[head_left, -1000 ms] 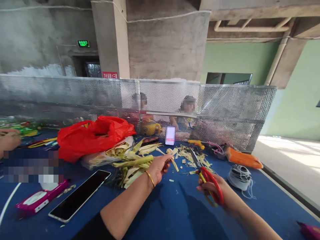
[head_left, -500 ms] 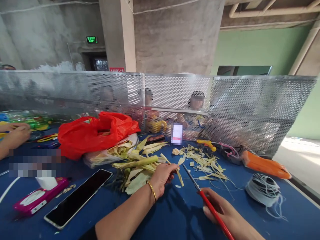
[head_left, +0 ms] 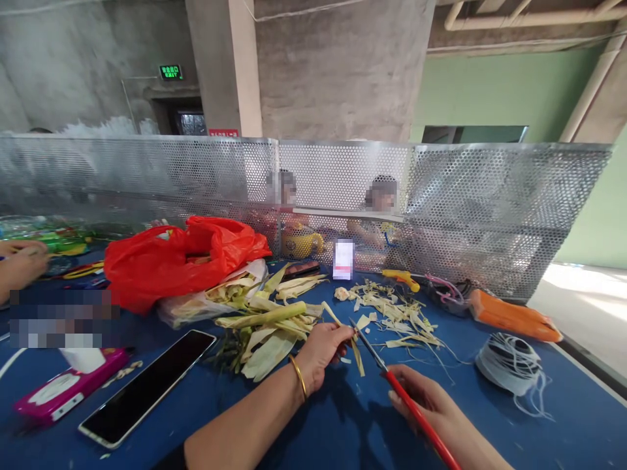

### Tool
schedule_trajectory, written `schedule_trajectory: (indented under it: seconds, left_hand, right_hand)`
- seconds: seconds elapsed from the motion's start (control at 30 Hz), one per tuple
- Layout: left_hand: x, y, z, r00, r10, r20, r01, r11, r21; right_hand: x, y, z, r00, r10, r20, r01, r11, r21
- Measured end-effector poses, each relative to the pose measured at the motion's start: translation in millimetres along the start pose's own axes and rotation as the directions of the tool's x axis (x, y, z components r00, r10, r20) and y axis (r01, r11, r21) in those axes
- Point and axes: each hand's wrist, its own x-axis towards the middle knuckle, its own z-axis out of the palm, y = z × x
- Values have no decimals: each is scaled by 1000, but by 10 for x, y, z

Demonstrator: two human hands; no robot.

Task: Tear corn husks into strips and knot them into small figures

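Note:
My left hand [head_left: 326, 349], with a gold bangle at the wrist, pinches a narrow strip of pale corn husk [head_left: 359, 359] between thumb and forefinger. My right hand [head_left: 416, 395] is closed around red-handled scissors [head_left: 409, 398]. Their metal blades point up and left, and the tip meets the husk right beside my left fingertips. A small husk piece [head_left: 363, 322] shows just beyond the tip. Left of my left hand lies a pile of husks [head_left: 269, 352]. Thin husk shreds [head_left: 392, 307] are scattered beyond both hands.
A red plastic bag [head_left: 186, 261], a black-screened phone [head_left: 147, 388] and a magenta power strip [head_left: 73, 385] are at left. A lit phone [head_left: 343, 258] stands before the perforated metal screen [head_left: 343, 163]. At right are a cord spool [head_left: 509, 369], orange packet [head_left: 514, 316] and yellow glue gun [head_left: 400, 279]. Another person's hand [head_left: 22, 264] works far left.
The scissor tip has come in closer to my left fingertips. The husk piece that stood up at my fingers now sits lower, beyond the blades. The whole view has shifted slightly.

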Motion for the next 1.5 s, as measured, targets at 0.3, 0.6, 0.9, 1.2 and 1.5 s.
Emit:
schedule_trajectory:
  seconds: [0.3, 0.6, 0.9, 1.2, 1.5]
  left_hand:
    - [-10, -6, 13, 1000, 0, -3, 0, 1000, -21]
    - [-15, 16, 4, 1000, -13, -5, 13, 999, -33]
    - [-39, 45, -2, 1000, -9, 3, 10, 999, -34]
    - [-13, 46, -19, 999, -20, 38, 22, 998, -56]
    - [13, 74, -74, 997, -21, 70, 40, 955, -294]
  right_hand:
    - [40, 46, 59, 999, 34, -15, -32, 996, 88]
    - [27, 0, 147, 998, -30, -55, 35, 996, 88]
    - [33, 50, 157, 993, -19, -113, 21, 1000, 15]
    - [70, 100, 139, 980, -62, -189, 67, 997, 23]
    - [-6, 46, 7, 967, -77, -243, 133, 965, 226]
